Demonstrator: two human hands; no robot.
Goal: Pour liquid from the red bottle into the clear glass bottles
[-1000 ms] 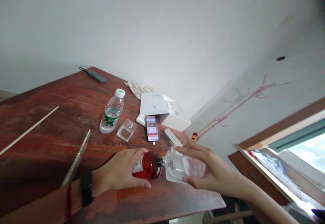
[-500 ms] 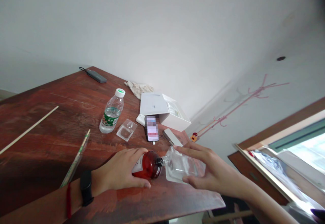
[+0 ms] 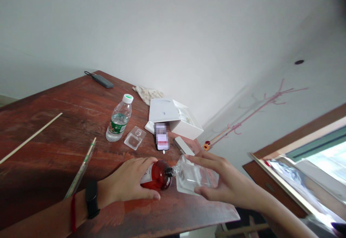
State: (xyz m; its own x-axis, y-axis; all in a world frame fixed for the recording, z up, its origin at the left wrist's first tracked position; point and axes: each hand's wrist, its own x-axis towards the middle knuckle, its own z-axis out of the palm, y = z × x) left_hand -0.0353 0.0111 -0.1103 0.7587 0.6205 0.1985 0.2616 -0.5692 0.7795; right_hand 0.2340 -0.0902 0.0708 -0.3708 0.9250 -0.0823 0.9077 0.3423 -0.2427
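My left hand (image 3: 132, 180) is wrapped around a reddish bottle (image 3: 161, 175) with a pale label and a dark neck, tilted on its side above the table. My right hand (image 3: 218, 176) grips a clear, flat, square bottle (image 3: 193, 175), its fingers along the top edge and the thumb below. The two necks meet mouth to mouth between my hands. Whether liquid is flowing between them I cannot tell. Just behind the hands lie a phone (image 3: 162, 137) with a lit screen and a clear plastic blister tray (image 3: 135, 138).
On the brown wooden table (image 3: 54, 130) stands a water bottle (image 3: 117, 122) with a green label. A white box (image 3: 186, 121), a small white-grey box (image 3: 183, 146), a cloth (image 3: 147, 93), a grey device (image 3: 102, 80), a thin stick (image 3: 32, 137) and wrapped chopsticks (image 3: 82, 166) lie around.
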